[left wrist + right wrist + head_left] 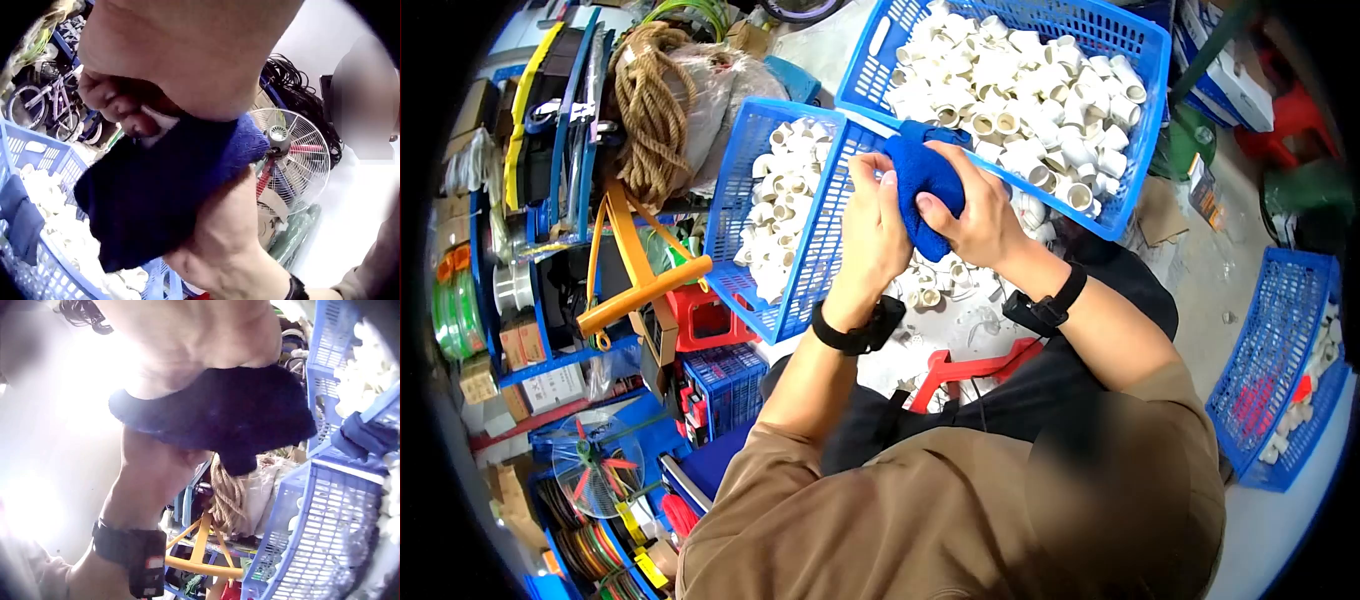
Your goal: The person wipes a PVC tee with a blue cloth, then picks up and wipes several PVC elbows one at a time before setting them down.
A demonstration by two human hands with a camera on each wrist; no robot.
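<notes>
Both hands hold a bunched blue cloth (927,195) in front of the body, over the baskets' near edges. The left hand (873,225) grips its left side with curled fingers. The right hand (985,215) wraps the other side, thumb pressed on the cloth. In the left wrist view, the smooth edge of a white piece (161,119) shows between the left fingers and the cloth; the rest of it is hidden. A large blue basket (1115,222) and a smaller blue basket (785,325) hold many white pipe fittings (1000,85).
Another blue cloth (22,219) hangs over the large basket's rim. More white fittings (925,290) lie below the hands, near a red stool (965,372). A yellow frame (645,285) and crowded shelves stand left. Another blue basket (1262,345) is at right.
</notes>
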